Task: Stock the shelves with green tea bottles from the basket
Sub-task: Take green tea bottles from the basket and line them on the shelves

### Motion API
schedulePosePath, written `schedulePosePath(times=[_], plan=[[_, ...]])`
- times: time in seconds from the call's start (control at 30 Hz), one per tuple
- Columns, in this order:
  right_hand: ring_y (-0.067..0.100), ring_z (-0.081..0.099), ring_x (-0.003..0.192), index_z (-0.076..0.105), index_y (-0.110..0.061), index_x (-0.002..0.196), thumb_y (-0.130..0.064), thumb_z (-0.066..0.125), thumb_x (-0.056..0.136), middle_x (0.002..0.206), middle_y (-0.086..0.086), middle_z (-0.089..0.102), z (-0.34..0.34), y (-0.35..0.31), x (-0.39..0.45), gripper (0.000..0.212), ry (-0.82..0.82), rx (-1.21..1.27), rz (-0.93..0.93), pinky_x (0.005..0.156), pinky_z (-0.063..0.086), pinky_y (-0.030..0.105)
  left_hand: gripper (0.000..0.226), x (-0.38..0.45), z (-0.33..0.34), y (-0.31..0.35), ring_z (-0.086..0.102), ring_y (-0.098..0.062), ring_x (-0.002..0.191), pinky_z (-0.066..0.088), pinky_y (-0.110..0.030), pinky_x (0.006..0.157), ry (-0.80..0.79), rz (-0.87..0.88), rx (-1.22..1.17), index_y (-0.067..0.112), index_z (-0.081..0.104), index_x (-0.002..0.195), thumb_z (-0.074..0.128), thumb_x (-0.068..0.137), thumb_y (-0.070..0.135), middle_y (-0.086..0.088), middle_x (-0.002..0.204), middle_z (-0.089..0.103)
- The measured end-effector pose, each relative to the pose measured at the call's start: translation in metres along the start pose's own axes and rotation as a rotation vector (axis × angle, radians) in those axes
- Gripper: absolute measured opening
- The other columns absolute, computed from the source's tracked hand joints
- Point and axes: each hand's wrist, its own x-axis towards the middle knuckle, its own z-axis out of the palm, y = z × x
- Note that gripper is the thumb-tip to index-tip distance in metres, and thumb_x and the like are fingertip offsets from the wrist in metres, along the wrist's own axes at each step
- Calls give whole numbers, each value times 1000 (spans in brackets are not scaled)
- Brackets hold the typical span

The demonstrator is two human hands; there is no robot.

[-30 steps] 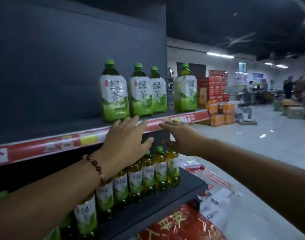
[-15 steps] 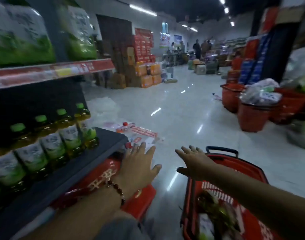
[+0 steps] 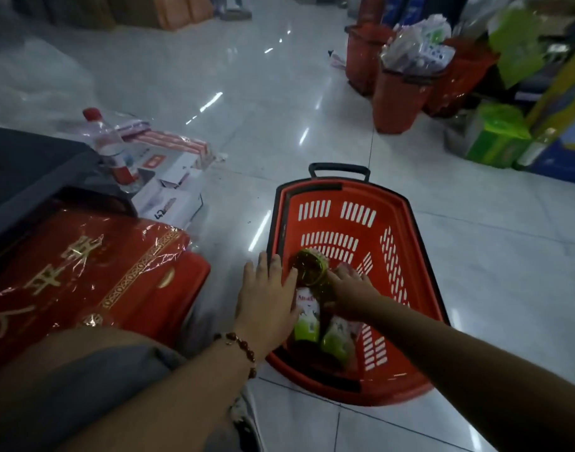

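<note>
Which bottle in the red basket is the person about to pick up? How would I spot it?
Find the red basket with the black handle on the shiny white floor. At its near end lie green tea bottles; the one between the left hand and right hand points its round ridged base up, unlike the bottle beside it.

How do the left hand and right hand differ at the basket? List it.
The left hand has a bead bracelet at its wrist; the right hand has a bare wrist. The left hand's fingers lie straight over the red basket rim; the right hand reaches inside it. Both flank one green tea bottle.
</note>
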Motion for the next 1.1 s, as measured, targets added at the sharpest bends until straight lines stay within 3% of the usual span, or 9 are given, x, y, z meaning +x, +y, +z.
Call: schedulePosePath(times=[0.17,0.33,0.53,0.63,0.8,0.93,1.1], plan=[[40,6,151,-4,-18,158,-45,59,93,164,17,13,36,-8,39,94,5,50,89,121,3,59,75,12,28,3,-5,-42,151,-2,-60,118,-62,52,60,21,-1,158,33,101,56,-20,165,-5],[38,9,152,-10,-19,157,-44,54,97,165,17,2,44,-35,75,91,82,87,159,122,13,50,76,27,37,-3,-8,-40,151,1,-57,121,-51,37,-31,22,-2,158,34,100,57,-18,165,-10],[45,9,150,-16,-15,155,-38,60,94,163,24,0,48,-49,120,100,111,18,247,122,16,54,79,34,51,-7,-18,-38,150,1,-54,121,-50,17,-154,23,-7,158,36,100,56,-15,163,-20],[45,18,147,-14,-16,156,-35,64,91,161,25,10,47,-46,135,104,132,26,293,119,23,55,81,36,53,-8,-21,-38,149,3,-55,121,-64,13,-171,23,-11,157,35,100,56,-14,162,-24],[39,38,136,9,-13,156,-34,69,87,150,22,34,49,-34,144,94,244,112,243,109,40,50,81,38,56,-7,-21,-38,149,4,-57,121,-66,7,-179,22,-11,157,35,100,55,-14,162,-24],[33,48,129,29,-19,147,-33,83,73,141,12,45,32,-12,138,92,273,526,299,101,49,51,82,36,57,-10,-21,-36,149,5,-58,121,-76,12,-197,23,-11,157,36,99,56,-12,163,-24],[31,57,120,34,-6,142,-25,79,82,134,11,52,-7,15,115,77,314,1205,459,92,55,40,82,32,53,-14,-20,-32,150,3,-55,120,-84,18,-208,22,-8,158,37,99,57,-10,163,-23]])
